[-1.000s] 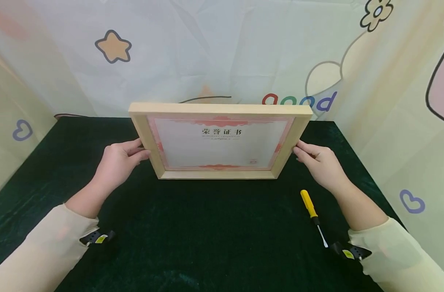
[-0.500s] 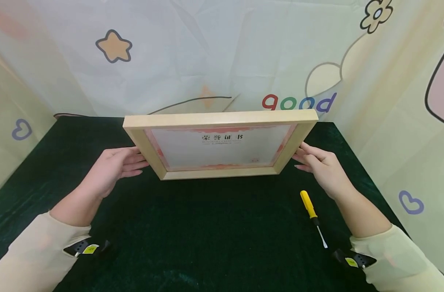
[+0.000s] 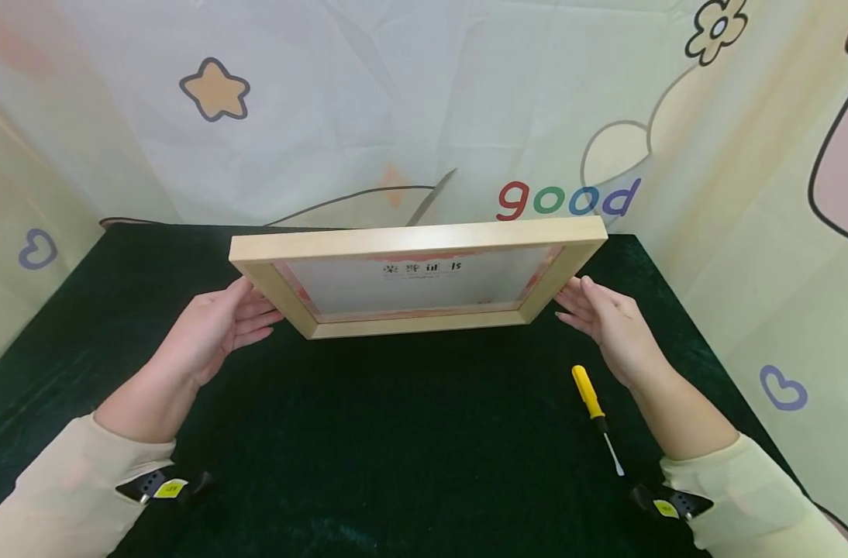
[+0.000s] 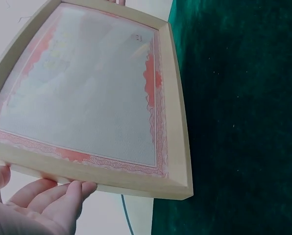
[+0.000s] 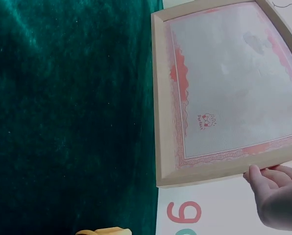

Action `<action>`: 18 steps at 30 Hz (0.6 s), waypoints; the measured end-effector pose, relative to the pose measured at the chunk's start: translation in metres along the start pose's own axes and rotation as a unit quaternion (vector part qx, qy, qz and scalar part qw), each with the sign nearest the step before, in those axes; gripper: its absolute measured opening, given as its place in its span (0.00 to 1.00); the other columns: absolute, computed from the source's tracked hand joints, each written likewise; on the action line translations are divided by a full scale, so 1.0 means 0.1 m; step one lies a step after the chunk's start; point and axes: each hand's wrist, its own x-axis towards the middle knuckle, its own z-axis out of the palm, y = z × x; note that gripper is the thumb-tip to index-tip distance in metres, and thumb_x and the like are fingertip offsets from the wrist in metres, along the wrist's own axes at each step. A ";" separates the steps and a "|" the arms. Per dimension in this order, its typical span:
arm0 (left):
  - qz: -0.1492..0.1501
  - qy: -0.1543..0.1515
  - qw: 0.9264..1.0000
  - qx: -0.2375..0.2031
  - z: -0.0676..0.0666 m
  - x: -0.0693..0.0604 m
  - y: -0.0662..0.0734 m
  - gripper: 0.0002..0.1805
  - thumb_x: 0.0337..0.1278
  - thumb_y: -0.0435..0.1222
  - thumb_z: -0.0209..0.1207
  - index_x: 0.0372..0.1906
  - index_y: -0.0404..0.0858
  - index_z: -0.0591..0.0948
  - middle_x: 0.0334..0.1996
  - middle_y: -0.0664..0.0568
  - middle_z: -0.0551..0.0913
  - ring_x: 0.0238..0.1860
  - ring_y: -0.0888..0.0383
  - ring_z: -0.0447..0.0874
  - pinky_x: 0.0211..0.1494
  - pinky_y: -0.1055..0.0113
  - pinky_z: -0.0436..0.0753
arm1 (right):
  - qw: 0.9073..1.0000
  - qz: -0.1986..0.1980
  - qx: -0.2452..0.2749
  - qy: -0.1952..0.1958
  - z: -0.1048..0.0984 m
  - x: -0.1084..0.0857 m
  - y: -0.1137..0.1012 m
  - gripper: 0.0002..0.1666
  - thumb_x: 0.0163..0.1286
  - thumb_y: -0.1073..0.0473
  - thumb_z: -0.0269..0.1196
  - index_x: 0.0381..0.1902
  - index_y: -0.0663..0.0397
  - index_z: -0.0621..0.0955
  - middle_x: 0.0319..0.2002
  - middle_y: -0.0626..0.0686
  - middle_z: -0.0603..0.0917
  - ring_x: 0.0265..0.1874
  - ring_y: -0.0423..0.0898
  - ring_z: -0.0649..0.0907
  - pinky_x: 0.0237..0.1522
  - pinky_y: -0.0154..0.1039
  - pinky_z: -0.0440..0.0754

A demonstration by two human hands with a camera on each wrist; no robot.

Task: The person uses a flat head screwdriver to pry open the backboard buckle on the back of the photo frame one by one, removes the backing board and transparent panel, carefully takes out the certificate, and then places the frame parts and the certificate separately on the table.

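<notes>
A light wooden picture frame (image 3: 424,239) is held tilted over the far part of the table, its top edge leaning toward me. Inside sits a white certificate (image 3: 410,288) with a red patterned border and dark characters. At the frame's left side my left hand (image 3: 204,333) holds it, thumb and fingertips against the edge. My right hand (image 3: 615,329) holds the opposite side likewise; in the right wrist view its fingers (image 5: 283,176) go partly out of sight behind the wood. Whether the lower edge touches the cloth I cannot tell.
A screwdriver (image 3: 589,394) with a yellow handle lies on the dark green tablecloth (image 3: 396,449), right of the middle. Behind the table hangs a pale curtain (image 3: 368,93) printed with a star, hearts and colored letters.
The picture frame's top edge has tipped down toward me, showing the certificate at a flatter angle. Both hands have shifted their hold along its sides. The screwdriver has stayed put.
</notes>
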 end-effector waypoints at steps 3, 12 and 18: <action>-0.003 0.003 1.000 -0.009 0.02 -0.01 0.00 0.41 0.63 0.60 0.44 0.67 0.30 0.63 0.60 0.37 0.68 0.55 0.57 0.76 0.49 0.69 0.77 | 1.000 0.002 0.010 0.002 0.00 -0.01 -0.01 0.40 0.74 0.39 0.39 0.68 0.66 0.59 0.67 0.62 0.62 0.63 0.53 0.68 0.53 0.33 0.72; -0.012 -0.009 0.998 -0.063 0.05 -0.07 -0.05 0.41 0.62 0.59 0.47 0.69 0.34 0.60 0.63 0.41 0.65 0.62 0.52 0.68 0.53 0.69 0.74 | 0.999 0.018 0.048 -0.004 0.01 -0.05 0.00 0.44 0.70 0.35 0.42 0.68 0.67 0.59 0.68 0.61 0.61 0.64 0.53 0.66 0.55 0.33 0.70; -0.021 0.000 0.991 -0.131 0.10 -0.11 -0.11 0.41 0.61 0.56 0.50 0.70 0.35 0.58 0.64 0.45 0.64 0.64 0.52 0.63 0.58 0.67 0.70 | 0.997 0.043 0.063 -0.012 0.03 -0.09 0.01 0.46 0.69 0.33 0.41 0.72 0.60 0.53 0.71 0.58 0.55 0.67 0.53 0.61 0.61 0.42 0.63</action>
